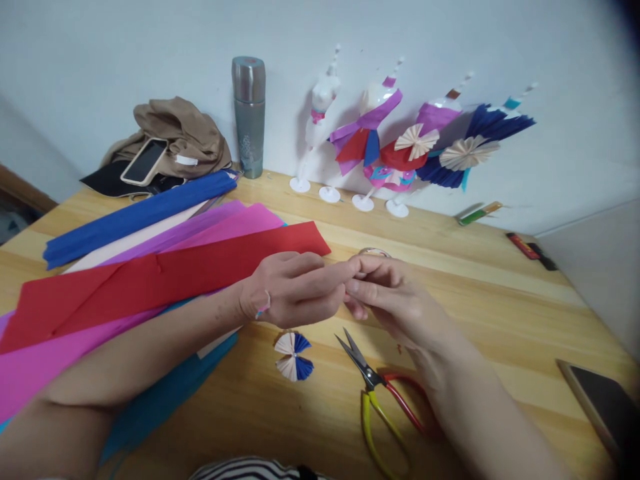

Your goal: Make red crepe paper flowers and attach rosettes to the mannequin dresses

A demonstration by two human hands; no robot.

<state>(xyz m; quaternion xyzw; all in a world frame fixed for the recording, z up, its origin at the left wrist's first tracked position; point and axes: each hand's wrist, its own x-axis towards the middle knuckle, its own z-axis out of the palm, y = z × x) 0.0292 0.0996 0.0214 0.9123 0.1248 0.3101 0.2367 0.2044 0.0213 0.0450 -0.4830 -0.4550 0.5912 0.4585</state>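
Observation:
My left hand (295, 287) and my right hand (385, 290) meet above the table, thumbs and fingertips pinched together. Both are closed; a small speck of red shows between them, but the fingers hide what it belongs to. Beneath my hands lies a small pleated paper bow (294, 357) in cream and blue. Scissors (371, 381) with one yellow and one red handle rest just below my right hand, blades apart. A roll of tape (375, 253) is partly hidden behind my fingers. Under my left forearm spreads a red crepe paper sheet (200, 277).
Blue crepe paper (140, 217) and teal paper (165, 393) lie at left. Behind stand a thermos (249, 120), a brown cloth (185, 130) with a phone (145, 162), and several decorated goblets (363, 202). A tablet-like device (600, 407) sits at right.

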